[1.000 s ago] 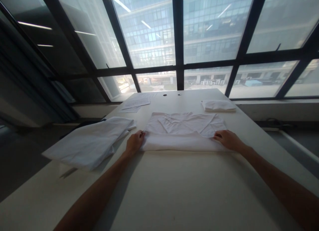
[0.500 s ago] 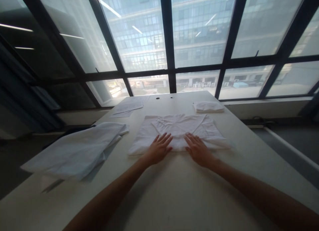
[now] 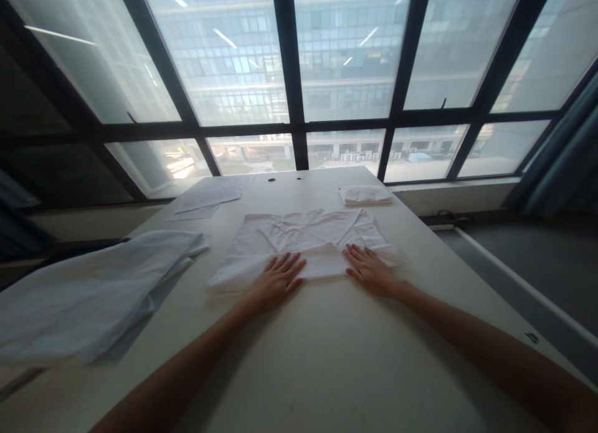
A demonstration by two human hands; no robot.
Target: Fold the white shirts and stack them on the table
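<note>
A white garment [image 3: 303, 240], partly folded, lies flat on the pale table [image 3: 327, 358] in front of me. My left hand [image 3: 275, 277] rests palm down on its near folded edge, left of centre, fingers stretched out. My right hand [image 3: 369, 270] lies flat on the same edge further right, fingers spread. Neither hand grips the cloth.
A loose pile of white cloth [image 3: 88, 290] hangs over the table's left edge. A small folded white piece [image 3: 364, 194] sits at the far right. Paper sheets [image 3: 205, 197] lie at the far left. Large windows stand behind the table; a curtain [image 3: 560, 165] hangs at right.
My hands left the garment's outer corners, came together flat on the middle of the fold, and have now slid apart along it. The view has swung to the right.
</note>
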